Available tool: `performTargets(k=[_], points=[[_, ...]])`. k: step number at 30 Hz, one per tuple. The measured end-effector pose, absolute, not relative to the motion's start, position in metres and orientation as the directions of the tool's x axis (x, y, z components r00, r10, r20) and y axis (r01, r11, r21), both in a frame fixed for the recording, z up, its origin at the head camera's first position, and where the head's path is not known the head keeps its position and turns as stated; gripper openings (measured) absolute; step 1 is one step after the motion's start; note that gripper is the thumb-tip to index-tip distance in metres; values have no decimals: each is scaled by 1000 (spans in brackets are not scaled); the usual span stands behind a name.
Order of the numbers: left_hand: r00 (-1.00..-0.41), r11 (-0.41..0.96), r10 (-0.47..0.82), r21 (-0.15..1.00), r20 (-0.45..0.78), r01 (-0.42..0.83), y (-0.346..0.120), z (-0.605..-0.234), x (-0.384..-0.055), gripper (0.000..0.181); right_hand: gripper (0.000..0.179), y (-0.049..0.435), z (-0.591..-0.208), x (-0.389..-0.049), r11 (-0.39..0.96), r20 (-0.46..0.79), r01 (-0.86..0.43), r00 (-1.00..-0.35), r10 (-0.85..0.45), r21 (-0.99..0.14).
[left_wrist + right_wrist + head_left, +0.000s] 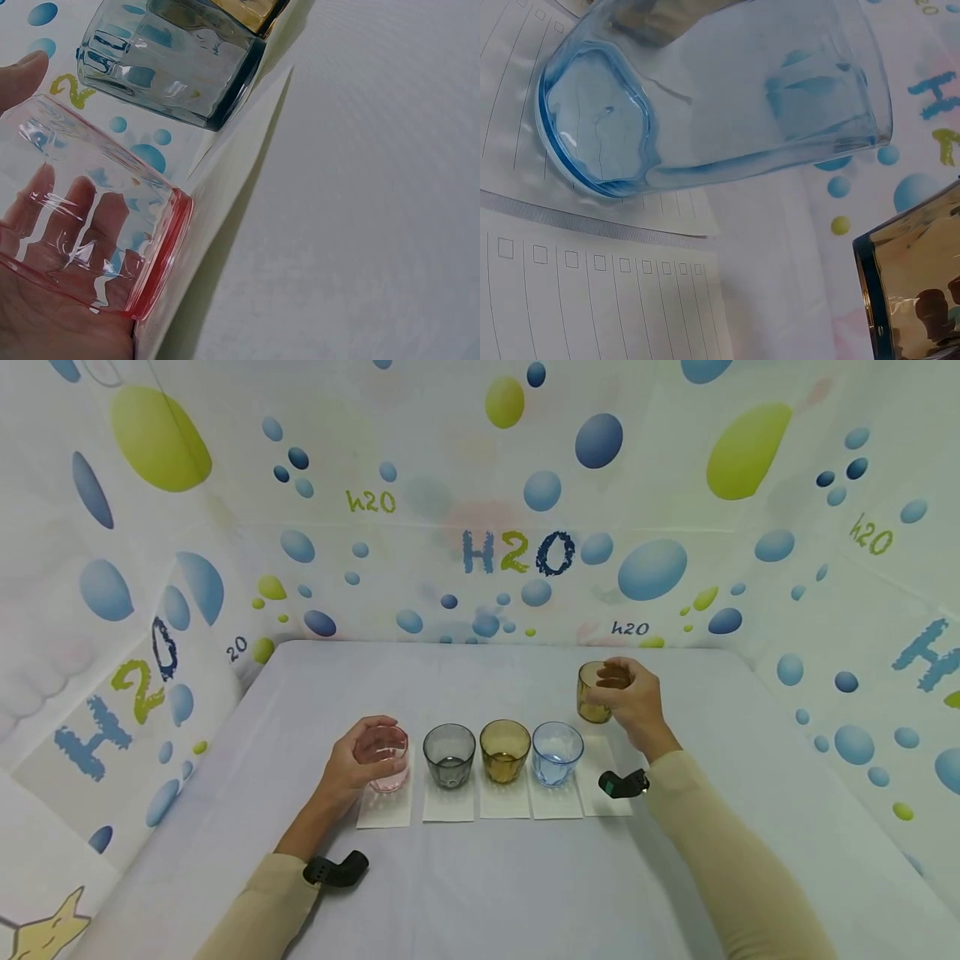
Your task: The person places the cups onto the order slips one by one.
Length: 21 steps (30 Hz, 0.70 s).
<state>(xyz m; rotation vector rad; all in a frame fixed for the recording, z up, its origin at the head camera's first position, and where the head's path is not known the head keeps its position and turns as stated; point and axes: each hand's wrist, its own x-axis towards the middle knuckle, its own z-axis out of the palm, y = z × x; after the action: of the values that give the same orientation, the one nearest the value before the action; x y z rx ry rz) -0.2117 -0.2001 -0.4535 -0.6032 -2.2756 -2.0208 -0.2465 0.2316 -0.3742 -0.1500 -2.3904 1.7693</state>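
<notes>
My left hand (347, 768) curls round a pink-tinted drinking glass (391, 782) at the left end of a row. In the left wrist view, the fingers show through the glass, its red-edged base close to a paper slip (206, 232). At the back right, my right hand (636, 706) grips an amber glass (591, 706) beyond the rightmost slip (606, 802). That glass's dark-edged base (866, 292) appears in the right wrist view; whether it touches the table I cannot tell. Between the hands stand a grey glass (449, 752), another amber glass (506, 747) and a blue glass (558, 752).
White paper slips (447, 808) lie side by side beneath the row of glasses; the right wrist view shows lines and small squares printed on a slip (615, 300). A white cloth covers the table (495, 885). Behind hangs a curtain (420, 577) with blue and green spots.
</notes>
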Motion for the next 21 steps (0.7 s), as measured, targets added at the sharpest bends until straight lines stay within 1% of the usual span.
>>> performTargets(k=[13, 21], points=[[-923, 64, 261, 948, 284, 310, -201, -453, -212, 58, 64, 234, -371, -237, 298, 104, -43, -976, 191, -954], [-928, 78, 254, 951, 273, 301, -200, -452, -211, 59, 62, 235, -365, -230, 312, 148, -92, -975, 163, -946]])
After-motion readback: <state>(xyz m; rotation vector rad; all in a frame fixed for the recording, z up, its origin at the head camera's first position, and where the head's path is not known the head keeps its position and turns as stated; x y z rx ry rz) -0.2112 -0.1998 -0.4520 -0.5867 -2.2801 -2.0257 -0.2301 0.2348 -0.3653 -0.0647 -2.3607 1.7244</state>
